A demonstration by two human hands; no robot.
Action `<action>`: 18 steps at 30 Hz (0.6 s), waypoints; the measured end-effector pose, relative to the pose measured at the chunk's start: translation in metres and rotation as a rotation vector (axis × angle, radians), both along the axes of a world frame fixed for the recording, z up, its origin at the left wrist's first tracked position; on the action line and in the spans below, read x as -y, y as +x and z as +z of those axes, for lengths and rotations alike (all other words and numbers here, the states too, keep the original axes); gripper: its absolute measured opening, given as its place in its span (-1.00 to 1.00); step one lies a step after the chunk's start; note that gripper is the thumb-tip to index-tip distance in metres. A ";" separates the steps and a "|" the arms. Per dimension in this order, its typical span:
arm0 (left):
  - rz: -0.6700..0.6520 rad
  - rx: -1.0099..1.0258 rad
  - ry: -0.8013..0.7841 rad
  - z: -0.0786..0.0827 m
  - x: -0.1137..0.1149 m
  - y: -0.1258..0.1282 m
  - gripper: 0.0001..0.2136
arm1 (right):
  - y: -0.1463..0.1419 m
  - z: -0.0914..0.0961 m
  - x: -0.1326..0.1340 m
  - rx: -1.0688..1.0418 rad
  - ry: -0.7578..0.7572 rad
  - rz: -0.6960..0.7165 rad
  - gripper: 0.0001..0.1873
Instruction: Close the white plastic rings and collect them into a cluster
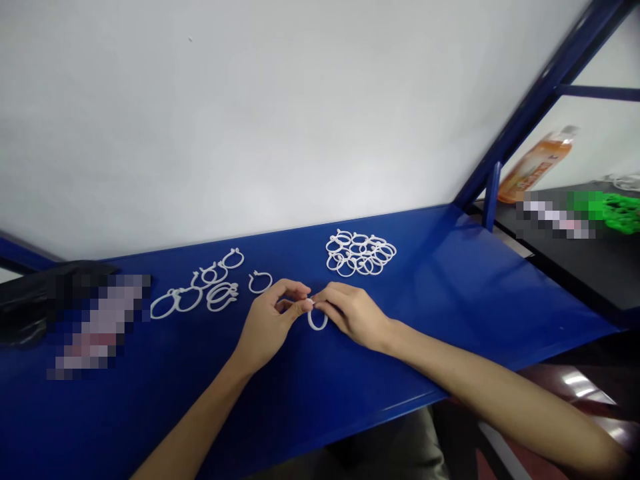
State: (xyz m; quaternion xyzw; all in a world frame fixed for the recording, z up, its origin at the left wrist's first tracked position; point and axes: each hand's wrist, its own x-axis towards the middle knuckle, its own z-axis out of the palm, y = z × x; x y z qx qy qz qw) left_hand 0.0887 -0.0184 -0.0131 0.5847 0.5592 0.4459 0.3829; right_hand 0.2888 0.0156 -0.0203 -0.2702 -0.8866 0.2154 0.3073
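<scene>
Between my two hands is a white plastic ring (317,321), its loop hanging down toward me over the blue table. My left hand (273,320) pinches the top of the ring from the left. From the right, my right hand (355,312) grips the same spot, fingers bent; the joint of the ring is mostly hidden by fingertips. Just left of my left hand lies an open white ring (261,283) with a gap at its top. Several more open rings (189,299) are spread farther left. Behind my right hand sits a pile of white rings (361,253), overlapping one another.
The blue table (320,400) meets a pale wall (300,120) at the back. A black plastic bag (30,313) lies at the left. At the right, beyond a blue metal frame (493,197), a dark surface (565,257) holds an orange-labelled bottle (537,167) and a green mesh item (623,212).
</scene>
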 end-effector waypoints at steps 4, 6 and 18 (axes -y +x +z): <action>-0.032 -0.094 -0.019 -0.001 0.002 0.000 -0.93 | 0.004 -0.001 0.001 0.141 0.196 0.040 -0.69; -0.046 -0.136 0.001 -0.002 0.002 0.001 -0.96 | 0.005 0.000 0.002 0.183 0.258 0.071 -0.68; 0.270 -1.001 0.395 -0.006 -0.021 -0.040 -0.67 | 0.063 0.031 -0.107 0.083 0.119 -0.472 -0.79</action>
